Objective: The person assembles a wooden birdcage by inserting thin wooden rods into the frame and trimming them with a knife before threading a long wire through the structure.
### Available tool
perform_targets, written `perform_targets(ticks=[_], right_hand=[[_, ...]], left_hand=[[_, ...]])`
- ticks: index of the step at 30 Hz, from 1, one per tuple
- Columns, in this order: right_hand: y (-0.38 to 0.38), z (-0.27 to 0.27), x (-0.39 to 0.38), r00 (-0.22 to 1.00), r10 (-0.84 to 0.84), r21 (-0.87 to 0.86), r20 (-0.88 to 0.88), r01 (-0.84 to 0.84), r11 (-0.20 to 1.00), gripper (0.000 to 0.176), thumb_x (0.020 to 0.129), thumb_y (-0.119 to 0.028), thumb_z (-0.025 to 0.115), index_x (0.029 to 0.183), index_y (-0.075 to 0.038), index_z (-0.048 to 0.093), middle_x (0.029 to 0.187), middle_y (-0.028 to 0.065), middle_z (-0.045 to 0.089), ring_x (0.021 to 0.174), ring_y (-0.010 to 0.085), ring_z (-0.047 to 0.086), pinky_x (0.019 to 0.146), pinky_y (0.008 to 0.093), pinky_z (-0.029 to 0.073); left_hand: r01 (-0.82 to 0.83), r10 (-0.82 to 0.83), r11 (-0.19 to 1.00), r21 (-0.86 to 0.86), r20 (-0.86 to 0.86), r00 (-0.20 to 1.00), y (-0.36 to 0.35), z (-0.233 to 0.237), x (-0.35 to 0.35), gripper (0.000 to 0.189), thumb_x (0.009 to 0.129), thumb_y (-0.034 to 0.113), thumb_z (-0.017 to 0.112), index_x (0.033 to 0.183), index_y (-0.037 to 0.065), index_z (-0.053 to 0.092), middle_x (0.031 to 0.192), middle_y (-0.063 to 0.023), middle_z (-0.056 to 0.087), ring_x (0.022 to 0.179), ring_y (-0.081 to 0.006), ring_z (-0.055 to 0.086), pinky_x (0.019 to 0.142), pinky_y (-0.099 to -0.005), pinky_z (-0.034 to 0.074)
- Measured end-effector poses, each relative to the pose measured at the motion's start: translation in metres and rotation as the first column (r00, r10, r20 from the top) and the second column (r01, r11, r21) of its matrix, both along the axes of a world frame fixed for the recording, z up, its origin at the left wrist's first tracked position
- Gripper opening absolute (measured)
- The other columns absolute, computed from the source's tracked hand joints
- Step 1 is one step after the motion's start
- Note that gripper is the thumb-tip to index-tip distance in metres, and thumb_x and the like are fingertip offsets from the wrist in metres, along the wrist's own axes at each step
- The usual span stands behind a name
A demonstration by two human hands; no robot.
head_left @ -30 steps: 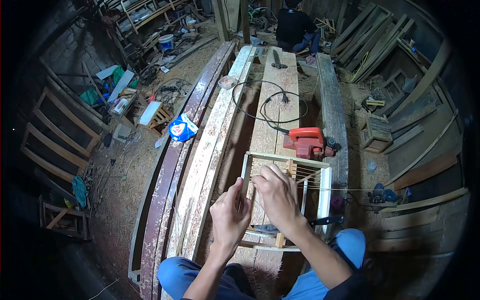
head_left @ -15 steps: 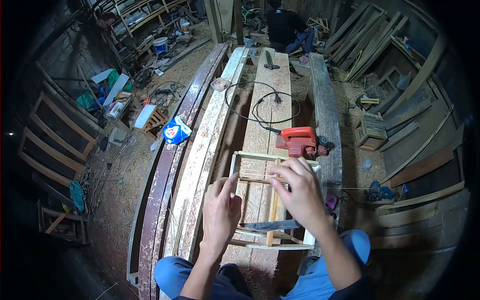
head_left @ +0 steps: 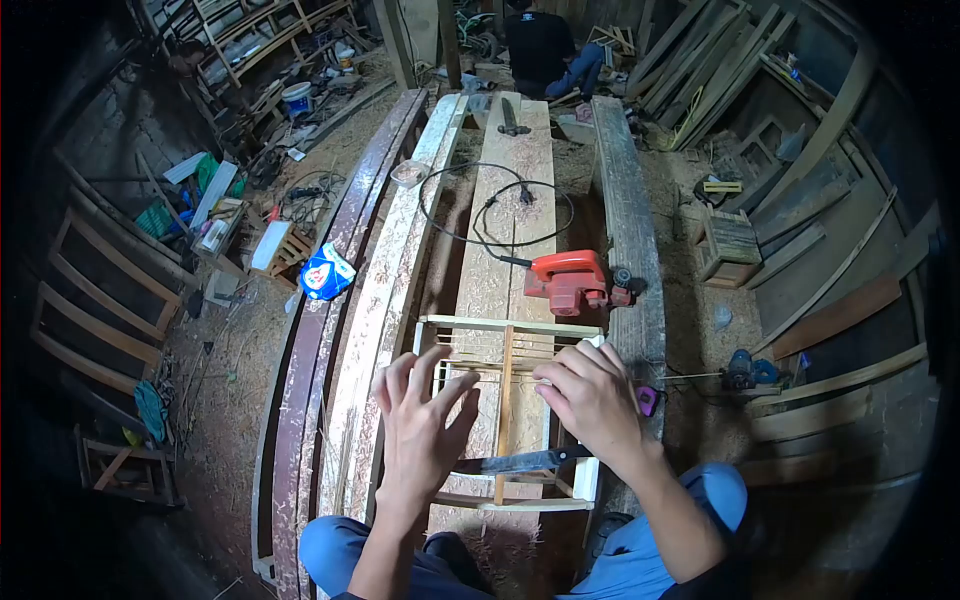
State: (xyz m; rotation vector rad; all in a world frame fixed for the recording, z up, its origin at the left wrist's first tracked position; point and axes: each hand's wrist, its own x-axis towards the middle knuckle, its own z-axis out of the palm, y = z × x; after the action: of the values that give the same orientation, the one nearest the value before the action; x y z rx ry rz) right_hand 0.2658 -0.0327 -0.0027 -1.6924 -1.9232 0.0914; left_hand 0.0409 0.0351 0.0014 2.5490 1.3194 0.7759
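A small wooden frame (head_left: 460, 322) with thin slats (head_left: 532, 346) lies across the planks before me. My left hand (head_left: 412, 425) hovers over its left side, fingers spread and curved. Over the right side is my right hand (head_left: 592, 405), its thumb and fingers drawn together; whatever may be between the fingertips is too small to make out. A knife (head_left: 515, 462) with a dark blade and black handle rests across the lower part of the frame, below both hands.
A red power planer (head_left: 572, 283) with a looped black cord (head_left: 428, 215) sits beyond the frame. A blue packet (head_left: 326, 272) lies on the left planks. A purple tape measure (head_left: 648, 401) is at right. Another person (head_left: 540, 50) sits at the back.
The view has swung a little to the right. My left hand's fingers have spread apart. The knife's handle, earlier hidden by my right hand, now shows.
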Motion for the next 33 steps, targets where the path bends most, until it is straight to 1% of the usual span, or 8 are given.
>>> perform_targets(ticks=[2, 5, 6, 16, 22, 27, 29, 33], right_hand=[[0.001, -0.001, 0.000, 1.000, 0.014, 0.002, 0.017, -0.014, 1.000, 0.015, 0.088, -0.011, 0.081, 0.101, -0.007, 0.076, 0.097, 0.0058, 0.069, 0.098, 0.0244, 0.066, 0.089, 0.0406, 0.049], [0.002, -0.004, 0.001, 0.999, 0.051, 0.031, 0.009, -0.051, 0.998, 0.013, 0.088, -0.010, 0.081, 0.100, -0.007, 0.075, 0.094, 0.0065, 0.069, 0.095, 0.0247, 0.067, 0.086, 0.0400, 0.050], [0.002, -0.004, 0.001, 0.999, 0.050, 0.047, -0.017, -0.049, 0.998, 0.013, 0.087, -0.009, 0.081, 0.099, -0.007, 0.075, 0.093, 0.0069, 0.069, 0.094, 0.0253, 0.068, 0.084, 0.0405, 0.051], [0.004, -0.005, -0.004, 0.995, 0.031, 0.088, -0.095, -0.023, 0.996, 0.009, 0.089, -0.010, 0.082, 0.092, -0.005, 0.075, 0.092, 0.0090, 0.068, 0.086, 0.0310, 0.069, 0.078, 0.0430, 0.055], [0.003, -0.011, -0.008, 0.973, 0.040, 0.000, -0.228, -0.041, 0.999, 0.012, 0.089, -0.004, 0.078, 0.099, -0.001, 0.071, 0.096, 0.0112, 0.065, 0.086, 0.0318, 0.071, 0.076, 0.0439, 0.059], [0.003, -0.009, -0.009, 0.972, 0.038, 0.009, -0.230, -0.037, 0.999, 0.012, 0.090, -0.003, 0.078, 0.099, 0.000, 0.070, 0.097, 0.0116, 0.064, 0.084, 0.0322, 0.071, 0.074, 0.0437, 0.059], [0.004, -0.009, -0.009, 0.973, 0.038, 0.012, -0.227, -0.037, 0.999, 0.012, 0.090, -0.003, 0.078, 0.098, 0.000, 0.070, 0.096, 0.0114, 0.064, 0.084, 0.0316, 0.071, 0.073, 0.0434, 0.059], [0.004, -0.011, -0.009, 0.980, 0.029, 0.008, -0.195, -0.028, 1.000, 0.011, 0.090, -0.003, 0.079, 0.097, -0.001, 0.071, 0.096, 0.0105, 0.064, 0.083, 0.0298, 0.071, 0.073, 0.0423, 0.059]], left_hand=[[0.048, -0.048, 0.999, 0.009, -0.021, 0.999, -0.002, 0.005, 0.006, 0.025, 0.089, 0.018, 0.082, 0.114, 0.019, 0.080, 0.133, -0.0037, 0.066, 0.128, -0.0310, 0.054, 0.115, -0.0510, 0.028], [0.097, -0.103, 0.989, -0.112, -0.045, 0.994, 0.003, 0.004, 0.009, 0.024, 0.087, 0.020, 0.084, 0.111, 0.019, 0.081, 0.129, -0.0008, 0.068, 0.125, -0.0285, 0.055, 0.115, -0.0503, 0.029], [0.087, -0.090, 0.994, -0.069, -0.043, 0.995, 0.002, 0.006, 0.012, 0.023, 0.087, 0.019, 0.084, 0.109, 0.018, 0.080, 0.122, 0.0000, 0.070, 0.123, -0.0255, 0.056, 0.114, -0.0504, 0.030], [0.098, -0.098, 0.995, -0.004, -0.013, 0.995, 0.003, -0.001, 0.013, 0.016, 0.089, 0.018, 0.082, 0.105, 0.014, 0.080, 0.117, -0.0027, 0.069, 0.115, -0.0270, 0.058, 0.107, -0.0499, 0.035], [0.062, -0.062, 0.998, 0.002, -0.012, 0.998, 0.004, 0.001, 0.011, 0.017, 0.089, 0.016, 0.083, 0.105, 0.014, 0.080, 0.108, -0.0045, 0.068, 0.106, -0.0256, 0.061, 0.103, -0.0473, 0.039], [0.078, -0.061, 0.991, -0.113, 0.148, 0.987, 0.007, -0.008, 0.003, 0.025, 0.087, 0.010, 0.084, 0.111, 0.011, 0.079, 0.097, -0.0060, 0.067, 0.093, -0.0271, 0.063, 0.098, -0.0429, 0.044], [0.039, -0.023, 0.992, -0.123, 0.130, 0.991, 0.009, -0.001, 0.000, 0.041, 0.085, 0.011, 0.085, 0.125, 0.011, 0.075, 0.099, -0.0065, 0.068, 0.098, -0.0272, 0.062, 0.096, -0.0434, 0.045], [0.003, 0.013, 0.996, -0.087, 0.184, 0.983, 0.015, -0.002, -0.011, 0.044, 0.083, 0.011, 0.087, 0.125, 0.011, 0.075, 0.109, -0.0102, 0.067, 0.106, -0.0301, 0.059, 0.097, -0.0450, 0.046]])
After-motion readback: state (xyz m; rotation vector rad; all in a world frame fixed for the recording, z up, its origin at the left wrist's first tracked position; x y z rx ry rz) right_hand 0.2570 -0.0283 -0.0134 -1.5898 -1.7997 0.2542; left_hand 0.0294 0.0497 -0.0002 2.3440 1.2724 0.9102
